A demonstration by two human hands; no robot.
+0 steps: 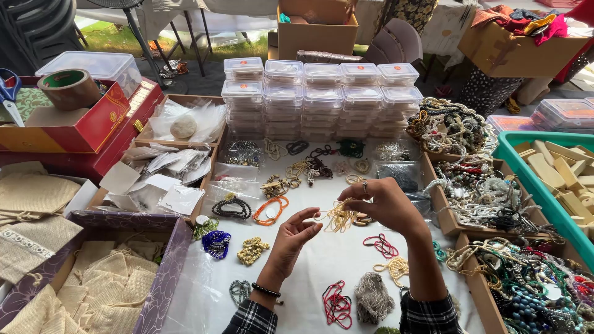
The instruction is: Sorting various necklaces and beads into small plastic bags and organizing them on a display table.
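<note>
Both my hands are raised over a white table (309,266) strewn with bead necklaces. My right hand (387,204), with a ring on one finger, pinches a tangle of pale gold beaded strands (339,218). My left hand (292,238), with a black bracelet at the wrist, holds the left end of the same strands between thumb and fingers. Around them lie an orange bead loop (270,210), a red bead string (382,245), a blue bead cluster (216,242) and a yellow-green cluster (252,250).
Stacks of clear plastic lidded boxes (322,99) stand at the back. Cardboard trays heaped with necklaces (489,192) line the right, beside a green tub of wooden blocks (557,167). At left are burlap pouches in a purple box (105,278), a red box with tape (68,93) and scissors.
</note>
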